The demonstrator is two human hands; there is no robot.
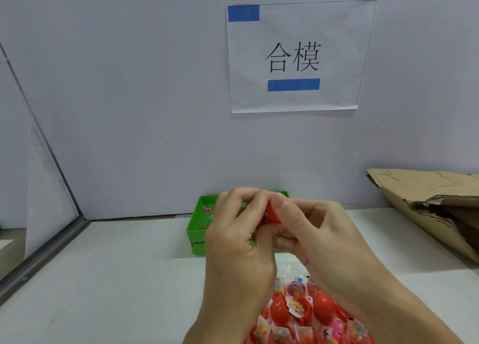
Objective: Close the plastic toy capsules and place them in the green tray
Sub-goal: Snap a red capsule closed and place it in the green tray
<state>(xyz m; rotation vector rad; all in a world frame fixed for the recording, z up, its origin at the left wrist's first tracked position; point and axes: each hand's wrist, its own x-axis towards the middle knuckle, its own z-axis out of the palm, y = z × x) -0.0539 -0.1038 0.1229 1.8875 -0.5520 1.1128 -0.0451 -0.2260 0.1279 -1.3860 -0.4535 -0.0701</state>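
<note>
A: Head view, item one?
B: Red capsule (272, 212), plastic, held up in front of the green tray (198, 214), above the bench (116, 279). Only part of its red shell shows between the fingers; whether its halves are fully joined cannot be told.

A: Grip on it?
B: Two hands. Left hand (238, 237): fingers curled over the capsule's left side from above, holding it. Right hand (311, 232): thumb laid across the capsule's top right, the other fingers curled beneath it. The capsule sits between the two sets of fingertips, the hands touching each other around it.

A: Tray, contents?
B: Green, perforated floor, standing at the back of the bench against the wall, largely hidden behind the hands. A small pink piece (207, 208) lies on its left part; the rest cannot be made out.

A: Stock?
B: Heap of red capsules (303, 315) at the near edge of the bench, below the wrists, with small clear packets of coloured bits among them. Several lie open as cups; at least one looks rounded and whole.

A: Other entries?
B: Paper sign (298, 55) on the wall, with printed characters and two blue strips. Flattened cardboard (427, 201) at the right, resting on the bench and well apart from the tray.
</note>
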